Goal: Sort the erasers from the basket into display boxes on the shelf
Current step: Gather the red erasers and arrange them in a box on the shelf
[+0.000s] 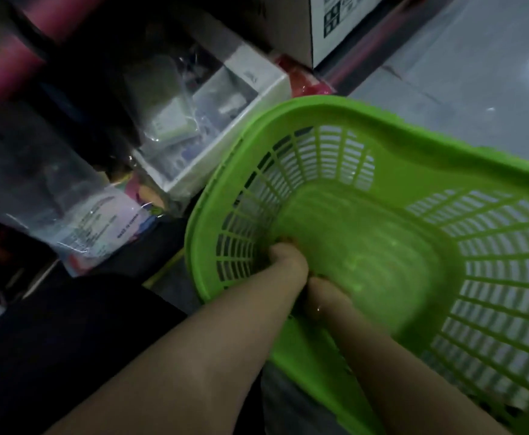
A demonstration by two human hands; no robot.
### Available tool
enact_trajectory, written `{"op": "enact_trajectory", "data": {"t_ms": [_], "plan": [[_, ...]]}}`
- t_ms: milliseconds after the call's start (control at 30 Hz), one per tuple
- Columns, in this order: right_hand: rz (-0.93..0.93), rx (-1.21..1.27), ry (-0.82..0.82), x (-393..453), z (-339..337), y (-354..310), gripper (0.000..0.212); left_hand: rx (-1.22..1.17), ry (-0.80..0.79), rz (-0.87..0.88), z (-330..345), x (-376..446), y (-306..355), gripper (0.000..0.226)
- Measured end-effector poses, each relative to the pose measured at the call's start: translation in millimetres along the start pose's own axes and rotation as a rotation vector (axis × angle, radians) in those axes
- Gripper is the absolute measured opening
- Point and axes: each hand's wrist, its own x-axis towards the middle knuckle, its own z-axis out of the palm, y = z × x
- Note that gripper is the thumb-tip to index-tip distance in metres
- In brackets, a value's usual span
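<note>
The green basket [382, 221] is sitting on the floor beside the low shelf [68, 127], and its bottom is looking nearly bare, so the sorting seems almost done. Both hands are reaching into its near-left corner. The left hand [288, 257] and right hand [326, 293] are curling downward; whether they are gripping erasers, I cannot tell.

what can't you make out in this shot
Head view:
- Whether either hand holds an eraser: left hand and right hand curl into the basket, fingers blurred.
- Print on the plastic bag: too blurred.
- Cardboard box: cut off by the top edge.
</note>
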Motion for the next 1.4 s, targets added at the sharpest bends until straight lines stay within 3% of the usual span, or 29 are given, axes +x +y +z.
{"op": "enact_trajectory", "data": {"t_ms": [167, 267, 400, 533, 600, 700, 800, 933, 1000, 1100, 1267, 1400], "plan": [[-0.015, -0.046, 0.170, 1, 17, 3, 0.043, -0.087, 0.070, -0.002, -1, 8, -1, 0.040], [-0.062, -0.091, 0.207, 0, 17, 3, 0.037, -0.183, 0.040, 0.006, -2, 12, -9, 0.053], [0.011, 0.180, 0.231, -9, -17, 9, 0.034, -0.410, 0.067, 0.113, -26, 0, -28, 0.060], [0.122, 0.435, 0.462, -83, -116, 4, 0.038, -1.114, 0.191, 0.140, -91, -69, -50, 0.016], [0.096, 0.670, 0.544, -145, -176, -18, 0.037, -1.512, 0.147, 0.116, -137, -122, -65, 0.019], [-0.100, 0.974, 0.602, -252, -260, -73, 0.015, -2.208, 0.005, 0.202, -208, -228, -102, 0.018], [-0.318, 1.233, 0.590, -368, -333, -143, 0.011, -2.601, -0.072, 0.365, -277, -360, -152, 0.011], [-0.485, 1.588, 0.335, -517, -406, -231, 0.031, -2.649, 0.100, 0.556, -356, -522, -209, 0.014], [-0.577, 1.601, 0.215, -586, -433, -267, 0.026, -2.613, 0.224, 0.602, -386, -590, -233, 0.028], [-0.683, 1.550, 0.110, -667, -463, -305, 0.021, -2.553, 0.400, 0.663, -419, -669, -263, 0.024], [-0.817, 1.356, 0.047, -742, -495, -357, 0.020, -2.500, 0.620, 0.717, -461, -741, -304, 0.026], [-0.895, 1.259, 0.160, -758, -509, -390, 0.009, -2.451, 0.623, 0.798, -476, -754, -337, 0.021]]}}
